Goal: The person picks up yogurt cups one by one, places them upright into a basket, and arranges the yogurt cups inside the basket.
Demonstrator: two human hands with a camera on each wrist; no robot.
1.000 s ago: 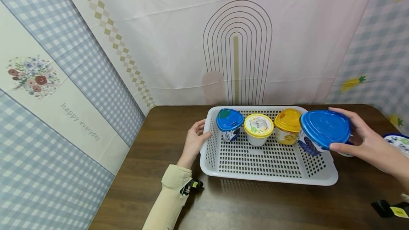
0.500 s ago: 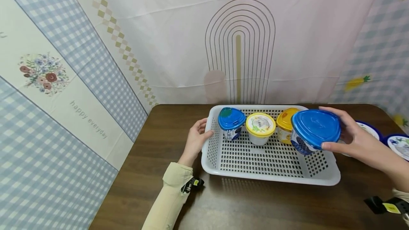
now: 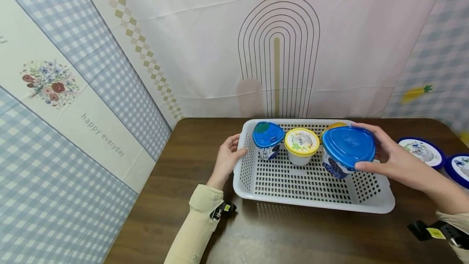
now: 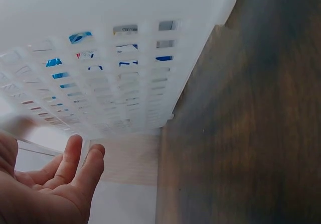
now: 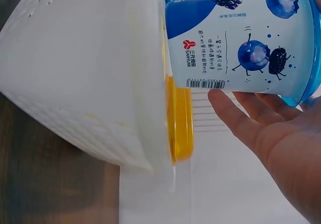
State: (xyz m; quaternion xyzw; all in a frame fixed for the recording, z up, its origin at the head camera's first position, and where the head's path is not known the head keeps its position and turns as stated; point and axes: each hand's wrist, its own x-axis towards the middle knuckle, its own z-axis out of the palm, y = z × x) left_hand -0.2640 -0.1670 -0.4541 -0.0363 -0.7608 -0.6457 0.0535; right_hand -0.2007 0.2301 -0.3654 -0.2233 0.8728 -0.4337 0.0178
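A large yogurt cup with a blue lid (image 3: 349,146), berries printed on its side (image 5: 241,48), is in my right hand (image 3: 393,158). Thumb and fingers grip it around the lid, tilted, over the right part of the white plastic basket (image 3: 300,186). My left hand (image 3: 226,160) holds the basket's left rim, thumb over the edge and the other fingers outside. Inside the basket, along the back, stand a blue-lidded cup (image 3: 268,135), a yellow-lidded round tub (image 3: 302,141) and an orange-yellow-lidded cup (image 5: 180,118), the last mostly hidden behind the held cup in the head view.
Right of the basket, two tubs with dark blue rims, one nearer (image 3: 421,152) and one at the view's edge (image 3: 459,168), stand on the brown wooden table (image 3: 249,243). A patterned cloth (image 3: 205,52) hangs behind the table.
My right hand has carried the blue-lidded yogurt cup leftward over the basket, so it now covers most of the orange-yellow-lidded cup. My left hand keeps its hold on the rim.
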